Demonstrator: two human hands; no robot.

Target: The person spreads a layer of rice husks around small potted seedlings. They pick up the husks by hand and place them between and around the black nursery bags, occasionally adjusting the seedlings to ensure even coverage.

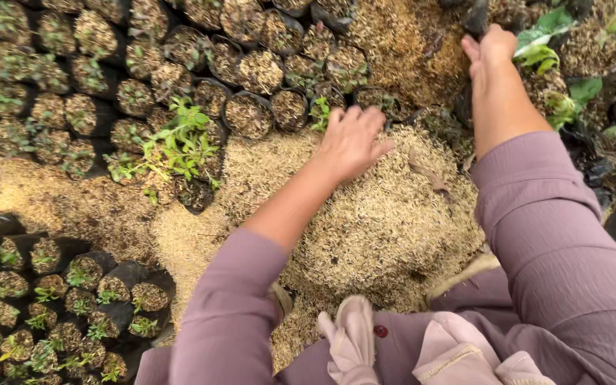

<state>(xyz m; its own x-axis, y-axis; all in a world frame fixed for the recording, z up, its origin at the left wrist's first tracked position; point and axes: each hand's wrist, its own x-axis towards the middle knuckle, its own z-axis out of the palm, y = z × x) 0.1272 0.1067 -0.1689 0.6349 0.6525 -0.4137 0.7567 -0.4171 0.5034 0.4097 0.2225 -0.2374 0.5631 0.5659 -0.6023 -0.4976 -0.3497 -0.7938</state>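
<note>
Kneeling over the heap of rice husks (386, 221), I could easily shove loose husk sideways into the rows of black seedling bags (251, 107) and bury the small plants. My hands are well apart. The left hand (351, 139) lies open and flat on the heap's far edge, just beside one bag with a green seedling (320, 113), which a careless sweep would flatten. My right hand (490, 48), fingers together and holding nothing, reaches toward the leafy plants (547, 43) beyond.

Soft, even daylight; faint shadows, mild edge distortion, slight blur.
</note>
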